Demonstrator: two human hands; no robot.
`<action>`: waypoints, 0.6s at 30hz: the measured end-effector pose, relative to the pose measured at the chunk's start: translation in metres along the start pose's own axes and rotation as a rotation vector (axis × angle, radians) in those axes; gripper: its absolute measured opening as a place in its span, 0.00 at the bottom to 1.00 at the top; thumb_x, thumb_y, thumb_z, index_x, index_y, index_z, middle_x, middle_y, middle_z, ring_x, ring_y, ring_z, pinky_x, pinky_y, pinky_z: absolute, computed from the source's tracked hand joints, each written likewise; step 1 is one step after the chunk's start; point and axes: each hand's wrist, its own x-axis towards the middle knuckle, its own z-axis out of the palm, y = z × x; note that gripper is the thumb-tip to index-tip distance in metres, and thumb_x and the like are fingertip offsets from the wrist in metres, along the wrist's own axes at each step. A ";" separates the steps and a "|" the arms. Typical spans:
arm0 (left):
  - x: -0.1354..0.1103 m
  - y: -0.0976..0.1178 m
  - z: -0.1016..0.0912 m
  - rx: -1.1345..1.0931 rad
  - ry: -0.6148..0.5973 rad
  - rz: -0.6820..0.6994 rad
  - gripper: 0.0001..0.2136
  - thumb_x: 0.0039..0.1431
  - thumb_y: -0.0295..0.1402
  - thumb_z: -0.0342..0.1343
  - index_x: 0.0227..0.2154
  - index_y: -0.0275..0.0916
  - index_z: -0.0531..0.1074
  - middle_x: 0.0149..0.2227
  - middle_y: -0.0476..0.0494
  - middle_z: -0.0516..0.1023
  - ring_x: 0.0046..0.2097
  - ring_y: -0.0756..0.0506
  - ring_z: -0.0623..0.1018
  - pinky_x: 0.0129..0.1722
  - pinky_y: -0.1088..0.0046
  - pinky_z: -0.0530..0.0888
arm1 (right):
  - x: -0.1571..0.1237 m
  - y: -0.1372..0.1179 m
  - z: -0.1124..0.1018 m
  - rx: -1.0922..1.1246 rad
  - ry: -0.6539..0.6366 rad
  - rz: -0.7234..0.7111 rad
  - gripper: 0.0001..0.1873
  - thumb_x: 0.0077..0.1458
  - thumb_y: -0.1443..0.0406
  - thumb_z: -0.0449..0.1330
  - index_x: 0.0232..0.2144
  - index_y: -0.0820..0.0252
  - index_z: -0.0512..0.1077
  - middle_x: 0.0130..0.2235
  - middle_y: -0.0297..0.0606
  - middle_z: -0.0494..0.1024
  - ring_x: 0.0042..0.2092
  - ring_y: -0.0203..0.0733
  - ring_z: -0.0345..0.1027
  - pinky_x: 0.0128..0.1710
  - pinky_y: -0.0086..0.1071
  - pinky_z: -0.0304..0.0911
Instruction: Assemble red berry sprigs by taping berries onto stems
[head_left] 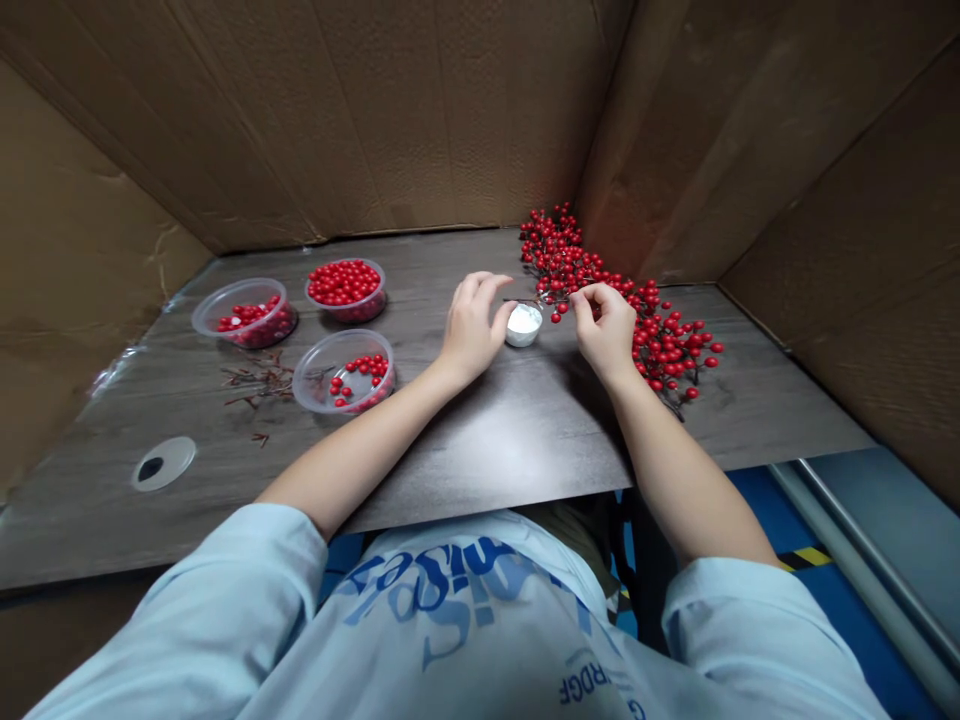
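My right hand (607,327) pinches a small sprig with red berries (556,317), its fingers closed. A thin dark stem reaches left from there, above a small white cup (523,326) filled with a white substance. My left hand (475,320) is by the cup's left side, thumb and fingers apart around the stem's end. Nothing is visible in it, and I cannot tell whether it touches the cup. Behind and right of my right hand lies a pile of red berry branches (652,310), partly hidden by that hand.
On the left stand a tub full of red beads (345,283), a half-filled tub (251,312) and a tub with fewer beads (343,375). Bare brown twigs (259,380) and a round disc with a dark spot (166,464) lie nearby. Cardboard walls (450,120) enclose the table.
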 end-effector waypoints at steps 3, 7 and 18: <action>-0.007 0.003 -0.006 0.043 -0.033 0.112 0.12 0.57 0.32 0.52 0.43 0.37 0.71 0.43 0.41 0.72 0.46 0.45 0.70 0.49 0.69 0.65 | -0.003 -0.006 0.000 0.027 -0.014 -0.021 0.10 0.54 0.64 0.53 0.22 0.57 0.65 0.27 0.36 0.71 0.31 0.39 0.65 0.34 0.32 0.60; -0.014 0.001 -0.011 0.018 -0.066 0.144 0.08 0.58 0.32 0.51 0.36 0.39 0.74 0.36 0.44 0.74 0.39 0.48 0.72 0.43 0.70 0.68 | -0.008 -0.013 0.001 0.095 -0.053 -0.037 0.09 0.54 0.64 0.54 0.22 0.58 0.66 0.27 0.36 0.72 0.31 0.38 0.65 0.33 0.31 0.60; -0.035 -0.008 -0.010 -0.273 -0.009 -0.001 0.04 0.55 0.28 0.53 0.28 0.35 0.72 0.31 0.45 0.75 0.33 0.51 0.73 0.25 0.80 0.67 | -0.016 -0.021 0.013 0.243 -0.171 0.037 0.09 0.54 0.63 0.54 0.24 0.60 0.68 0.27 0.35 0.71 0.30 0.37 0.63 0.31 0.30 0.58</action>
